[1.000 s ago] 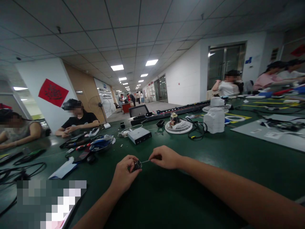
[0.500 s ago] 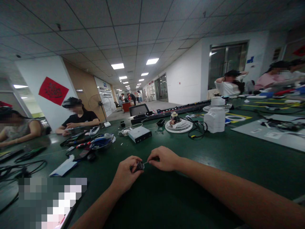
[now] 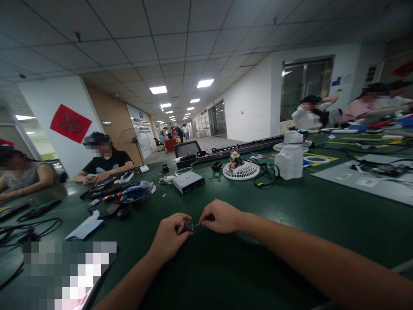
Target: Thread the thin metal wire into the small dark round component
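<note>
Above the green table (image 3: 245, 267), my left hand (image 3: 169, 234) is closed around a small dark cylindrical part (image 3: 187, 225), with its shiny round end turned to the right. Thumb and fingers of my right hand (image 3: 221, 216) pinch a thin metal rod (image 3: 197, 224), whose left end reaches the face of the dark part. Whether the rod enters the part or only touches it I cannot tell. Most of the rod is hidden inside my right fingers.
Beyond my hands lie a silver box-shaped drive (image 3: 189, 181), a white fan grille (image 3: 241, 170) with a motor, and a white housing (image 3: 288, 162). Tools and a blue bundle (image 3: 137, 191) lie left. A grey panel (image 3: 364, 181) is at right. Co-workers sit around the table.
The dark part in my left hand has turned slightly, so its shiny end shows less. My right hand stays close by with the rod. The whole view has shifted a little.
</note>
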`<state>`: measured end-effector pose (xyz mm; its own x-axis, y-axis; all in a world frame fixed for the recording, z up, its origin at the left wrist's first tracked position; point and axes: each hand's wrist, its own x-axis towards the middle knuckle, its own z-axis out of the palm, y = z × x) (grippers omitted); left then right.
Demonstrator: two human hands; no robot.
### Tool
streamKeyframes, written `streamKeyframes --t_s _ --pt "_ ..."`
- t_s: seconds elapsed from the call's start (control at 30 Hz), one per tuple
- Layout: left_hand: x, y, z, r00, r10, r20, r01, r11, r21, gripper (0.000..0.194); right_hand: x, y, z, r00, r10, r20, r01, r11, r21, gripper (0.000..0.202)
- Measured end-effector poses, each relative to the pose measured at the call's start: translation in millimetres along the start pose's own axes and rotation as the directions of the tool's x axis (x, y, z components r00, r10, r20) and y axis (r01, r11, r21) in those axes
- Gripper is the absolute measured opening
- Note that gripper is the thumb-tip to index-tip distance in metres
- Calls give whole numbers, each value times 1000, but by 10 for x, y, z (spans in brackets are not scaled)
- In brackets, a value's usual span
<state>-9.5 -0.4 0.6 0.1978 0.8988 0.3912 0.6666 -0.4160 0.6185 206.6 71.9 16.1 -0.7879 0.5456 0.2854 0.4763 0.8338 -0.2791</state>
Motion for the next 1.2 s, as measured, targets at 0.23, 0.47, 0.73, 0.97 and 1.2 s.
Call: streamKeyframes --t_s 0.23,0.47,0.73,0.97,1.2 --pt "-8 32 13 1000 18 10 -18 1000 -4 37 11 -9 8 999 33 15 -33 998 46 23" --pt "20 10 16 1000 10 -24 -9 997 74 34 12 -37 -43 977 194 -90 -204 972 -115 23" --pt "35 -31 -22 979 -120 -164 151 969 194 19 56 -54 -51 907 408 107 -421 890 178 30" --pt "51 -76 25 965 -211 -154 226 970 89 20 62 -55 51 922 357 150 -387 864 323 21" --pt "23 -41 53 986 -162 -41 153 974 -167 18 122 -63 92 926 375 -45 -267 735 623 20"
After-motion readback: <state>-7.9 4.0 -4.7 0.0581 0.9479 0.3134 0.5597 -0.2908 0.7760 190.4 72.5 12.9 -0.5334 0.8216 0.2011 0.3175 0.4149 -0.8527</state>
